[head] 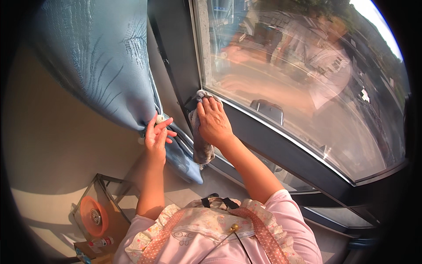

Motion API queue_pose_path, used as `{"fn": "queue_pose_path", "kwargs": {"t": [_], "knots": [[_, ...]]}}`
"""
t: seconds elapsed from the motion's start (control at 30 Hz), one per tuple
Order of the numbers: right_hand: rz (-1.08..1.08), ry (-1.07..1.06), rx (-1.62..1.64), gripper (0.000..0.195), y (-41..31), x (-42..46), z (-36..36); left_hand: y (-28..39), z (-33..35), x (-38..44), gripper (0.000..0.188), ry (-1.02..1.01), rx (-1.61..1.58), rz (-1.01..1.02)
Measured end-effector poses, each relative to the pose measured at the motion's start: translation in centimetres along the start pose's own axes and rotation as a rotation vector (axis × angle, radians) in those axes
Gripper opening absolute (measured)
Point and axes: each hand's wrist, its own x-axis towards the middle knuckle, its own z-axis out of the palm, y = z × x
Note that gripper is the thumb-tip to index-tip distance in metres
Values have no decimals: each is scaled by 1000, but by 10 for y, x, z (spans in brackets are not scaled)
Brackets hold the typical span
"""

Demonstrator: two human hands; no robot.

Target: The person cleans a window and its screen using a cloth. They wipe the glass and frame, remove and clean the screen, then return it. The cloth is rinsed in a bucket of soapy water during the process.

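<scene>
My right hand [214,123] presses a damp-looking grey cloth [203,151] against the dark window frame [230,115], at the lower left corner of the glass pane [273,79]. The cloth bunches above my fingertips and hangs down below the palm. Beside it, my left hand [158,133] rests against the gathered part of a blue patterned curtain [108,66], its fingers spread apart. A small pale round ornament [160,119] sits by the left fingers. Below the gather, the curtain's tail [184,161] hangs between the two arms.
At the lower left stands a metal-framed stand [113,198] with an orange basin [94,216]. Near it, a bottle with a red label [101,242] lies on a cardboard box [99,254]. A lower rail [303,194] runs under the window. Reflections and an outdoor scene show in the glass.
</scene>
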Motion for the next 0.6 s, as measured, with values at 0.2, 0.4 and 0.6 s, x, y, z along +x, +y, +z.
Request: {"fn": "queue_pose_path", "kwargs": {"t": [0.2, 0.4, 0.6], "knots": [[-163, -112, 62, 25, -7, 21, 12, 0, -17, 10, 52, 39, 131, 47], [-267, -139, 390, 16, 10, 3, -2, -3, -30, 16, 51, 111, 109, 34], [12, 121, 183, 36, -1, 21, 18, -5, -43, 24, 53, 119, 127, 66]]}}
